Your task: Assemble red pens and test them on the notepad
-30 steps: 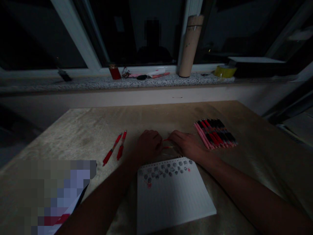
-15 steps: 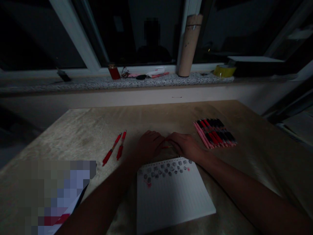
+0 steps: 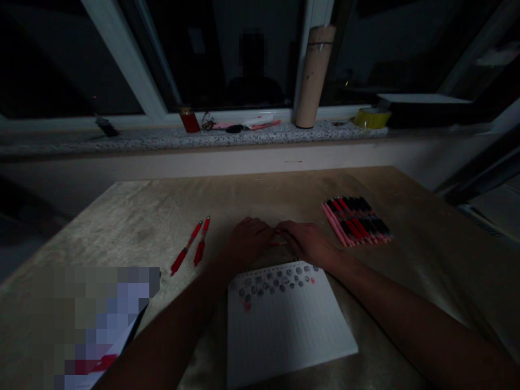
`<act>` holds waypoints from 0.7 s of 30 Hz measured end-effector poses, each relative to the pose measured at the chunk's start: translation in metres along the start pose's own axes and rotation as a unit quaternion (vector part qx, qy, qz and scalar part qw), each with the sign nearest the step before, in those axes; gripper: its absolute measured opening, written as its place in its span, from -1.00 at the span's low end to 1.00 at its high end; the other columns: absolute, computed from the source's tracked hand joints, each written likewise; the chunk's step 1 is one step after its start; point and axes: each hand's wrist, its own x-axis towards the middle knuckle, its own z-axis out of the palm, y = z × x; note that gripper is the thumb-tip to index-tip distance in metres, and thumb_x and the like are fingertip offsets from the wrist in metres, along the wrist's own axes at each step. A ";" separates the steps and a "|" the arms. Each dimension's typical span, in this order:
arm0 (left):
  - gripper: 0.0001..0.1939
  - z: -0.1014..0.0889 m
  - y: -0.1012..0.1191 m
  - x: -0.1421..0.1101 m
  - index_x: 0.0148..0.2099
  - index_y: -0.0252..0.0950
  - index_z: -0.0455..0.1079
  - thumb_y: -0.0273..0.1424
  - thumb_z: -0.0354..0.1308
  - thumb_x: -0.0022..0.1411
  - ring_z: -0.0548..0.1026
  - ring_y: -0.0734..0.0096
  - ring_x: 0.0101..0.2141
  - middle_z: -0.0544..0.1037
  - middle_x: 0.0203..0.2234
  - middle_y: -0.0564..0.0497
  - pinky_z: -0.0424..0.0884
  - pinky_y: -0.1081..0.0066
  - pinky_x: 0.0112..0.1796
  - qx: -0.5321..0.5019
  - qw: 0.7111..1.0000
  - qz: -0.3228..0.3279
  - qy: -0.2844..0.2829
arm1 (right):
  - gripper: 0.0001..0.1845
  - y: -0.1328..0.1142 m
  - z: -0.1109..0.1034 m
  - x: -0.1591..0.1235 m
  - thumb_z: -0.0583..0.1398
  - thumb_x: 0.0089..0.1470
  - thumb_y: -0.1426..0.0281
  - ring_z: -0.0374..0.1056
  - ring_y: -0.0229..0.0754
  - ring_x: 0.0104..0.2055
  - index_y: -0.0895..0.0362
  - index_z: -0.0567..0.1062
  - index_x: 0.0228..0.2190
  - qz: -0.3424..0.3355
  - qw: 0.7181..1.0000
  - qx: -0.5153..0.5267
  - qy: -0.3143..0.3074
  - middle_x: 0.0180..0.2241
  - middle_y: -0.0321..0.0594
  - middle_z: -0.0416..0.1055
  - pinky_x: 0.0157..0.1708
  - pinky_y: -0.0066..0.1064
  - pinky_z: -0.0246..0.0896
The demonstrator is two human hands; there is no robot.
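My left hand (image 3: 247, 242) and my right hand (image 3: 309, 242) meet just beyond the top edge of a white notepad (image 3: 284, 319). Both have their fingers curled round a thin red pen (image 3: 278, 238) that shows only in the gap between them. The notepad lies in front of me, with scribbled dark test marks along its top. Two red pens (image 3: 193, 247) lie on the table left of my left hand. A row of several red and black pens (image 3: 356, 221) lies to the right of my right hand.
The tan table (image 3: 134, 227) runs back to a granite window sill (image 3: 122, 138) with a cardboard tube (image 3: 311, 76), a red cup (image 3: 190, 119), a yellow tape roll (image 3: 372, 117) and small clutter. A blurred printed paper (image 3: 93, 325) lies at the front left.
My two hands have drawn closer together round the red pen, so less of it shows. The other pens and the notepad have not moved.
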 end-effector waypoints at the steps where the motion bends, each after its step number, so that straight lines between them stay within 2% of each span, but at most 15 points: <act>1: -0.70 0.001 0.000 0.000 -0.14 -0.31 0.38 -0.24 -0.09 0.32 0.39 0.35 -0.32 0.50 -0.35 -0.03 0.26 0.31 -0.25 -0.001 1.000 0.001 0.001 | -0.73 0.000 0.000 0.000 -0.05 0.23 0.41 0.43 -0.20 -0.24 0.12 0.34 -0.08 0.000 1.000 0.000 -0.001 -0.18 -0.14 0.47 -0.28 -0.43 0.23; 5: -0.70 0.002 0.001 0.000 -0.13 -0.31 0.37 -0.26 -0.10 0.32 0.39 0.34 -0.33 0.50 -0.36 -0.03 0.26 0.31 -0.25 0.005 1.000 -0.001 -0.004 | -0.73 -0.001 0.000 0.000 -0.05 0.23 0.41 0.42 -0.22 -0.27 0.12 0.34 -0.08 0.003 1.000 -0.002 -0.004 -0.20 -0.15 0.47 -0.30 -0.44 0.21; 10: -0.72 0.000 0.003 0.002 -0.15 -0.30 0.38 -0.28 -0.10 0.33 0.40 0.35 -0.33 0.50 -0.36 -0.03 0.27 0.31 -0.24 -0.004 0.999 -0.011 -0.037 | -0.74 -0.003 -0.001 0.001 -0.03 0.23 0.38 0.42 -0.22 -0.28 0.14 0.33 -0.09 0.009 1.000 0.007 -0.004 -0.24 -0.15 0.48 -0.31 -0.43 0.20; 13: -0.74 0.000 0.003 0.001 -0.10 -0.28 0.37 -0.29 -0.06 0.31 0.40 0.34 -0.30 0.50 -0.32 -0.04 0.27 0.29 -0.22 -0.021 0.999 -0.019 -0.039 | -0.73 -0.002 -0.003 0.002 -0.02 0.23 0.34 0.41 -0.18 -0.27 0.16 0.34 -0.09 0.045 0.999 -0.015 0.021 -0.27 -0.12 0.48 -0.30 -0.39 0.22; 17: -0.78 0.002 0.002 0.001 -0.11 -0.28 0.38 -0.33 -0.03 0.29 0.38 0.35 -0.27 0.50 -0.31 -0.02 0.27 0.29 -0.16 -0.048 0.998 -0.039 0.001 | -0.74 0.004 -0.005 0.004 0.03 0.19 0.32 0.33 -0.06 -0.17 0.18 0.41 -0.18 0.115 0.986 -0.109 0.059 -0.24 -0.03 0.44 -0.18 -0.27 0.20; 21: -0.77 0.004 0.004 0.002 -0.16 -0.28 0.41 -0.33 -0.04 0.30 0.36 0.38 -0.23 0.45 -0.27 -0.03 0.28 0.34 -0.15 -0.071 0.992 -0.075 0.065 | -0.77 0.013 -0.002 0.005 0.08 0.15 0.31 0.29 -0.01 -0.18 0.17 0.48 -0.33 0.129 0.974 -0.188 0.016 -0.28 0.00 0.41 -0.19 -0.22 0.16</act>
